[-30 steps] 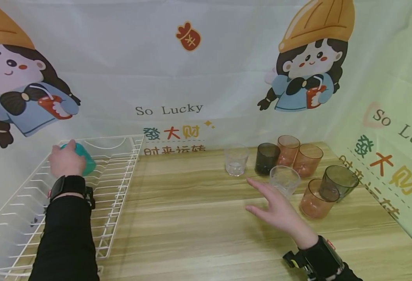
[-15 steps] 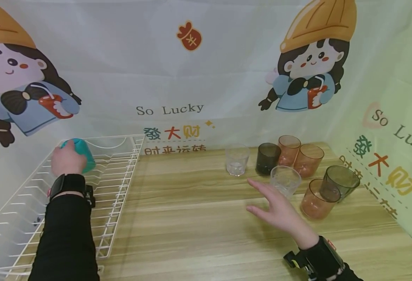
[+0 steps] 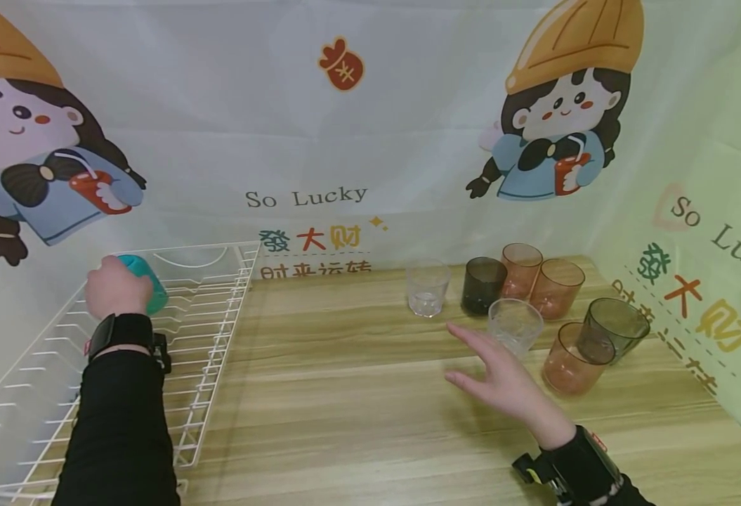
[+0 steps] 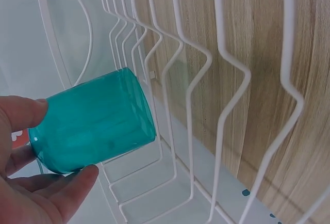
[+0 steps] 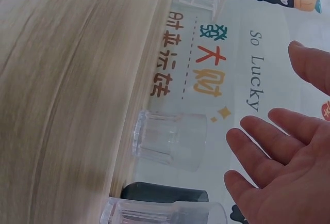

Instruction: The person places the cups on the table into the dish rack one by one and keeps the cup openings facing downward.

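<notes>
At the far end of the white wire rack (image 3: 208, 344), my left hand (image 3: 117, 287) grips a teal glass (image 3: 158, 299). The left wrist view shows thumb and fingers around one end of the teal glass (image 4: 95, 123), which lies tilted against or very near the rack wires; contact is unclear. My right hand (image 3: 503, 379) hovers with spread fingers and holds nothing. Nearest to it is a clear tumbler (image 3: 514, 318), partly behind that hand in the head view. Another clear tumbler (image 5: 172, 139) stands farther back.
A dark grey glass (image 3: 480, 287), two amber glasses (image 3: 556, 289) at the back, a third amber glass (image 3: 569, 369) and an olive glass (image 3: 619, 325) stand on the right of the wooden table (image 3: 319, 407). A printed cloth (image 3: 408, 126) hangs behind.
My left hand has shifted slightly left and down with the teal glass, turning it a little. The right hand and the other glasses stay in place.
</notes>
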Motion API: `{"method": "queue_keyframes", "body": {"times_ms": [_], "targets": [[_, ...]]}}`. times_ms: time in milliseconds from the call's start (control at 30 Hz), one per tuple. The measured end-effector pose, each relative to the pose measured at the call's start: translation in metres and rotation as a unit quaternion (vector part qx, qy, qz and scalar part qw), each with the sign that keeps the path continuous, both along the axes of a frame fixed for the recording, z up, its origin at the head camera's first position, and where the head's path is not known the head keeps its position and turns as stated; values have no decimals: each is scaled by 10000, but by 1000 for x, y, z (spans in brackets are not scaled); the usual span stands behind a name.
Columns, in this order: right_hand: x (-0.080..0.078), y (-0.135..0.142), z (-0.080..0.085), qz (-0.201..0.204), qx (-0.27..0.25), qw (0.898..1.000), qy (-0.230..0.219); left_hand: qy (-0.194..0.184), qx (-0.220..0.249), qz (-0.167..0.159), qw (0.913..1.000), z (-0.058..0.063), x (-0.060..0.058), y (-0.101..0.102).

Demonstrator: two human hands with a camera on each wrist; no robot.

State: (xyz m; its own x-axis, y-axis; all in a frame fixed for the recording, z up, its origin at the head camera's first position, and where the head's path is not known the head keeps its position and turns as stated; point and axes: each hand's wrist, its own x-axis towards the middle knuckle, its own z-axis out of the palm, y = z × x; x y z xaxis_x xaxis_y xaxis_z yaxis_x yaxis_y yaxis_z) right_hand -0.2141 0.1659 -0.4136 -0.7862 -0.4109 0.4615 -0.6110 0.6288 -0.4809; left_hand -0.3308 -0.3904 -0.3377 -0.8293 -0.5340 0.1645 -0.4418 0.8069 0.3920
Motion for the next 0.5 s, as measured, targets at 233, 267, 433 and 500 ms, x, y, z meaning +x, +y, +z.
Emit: {"method": "queue_keyframes", "body": {"times_ms": [233,267,433,500], "targets": [[0,1,0,-40,17,10000,-7,-121,-23,-51,9999,2,3,-1],[0,1,0,-38,21,10000,4,-138,-11,-45,9999,2,3,-1],[1,0,1,-32,45,10000,16,-212,2,-63,9998,3,3,-1],[1,0,1,-21,34,10000,10,-252,-51,-101,9996,3,3,0]]}}
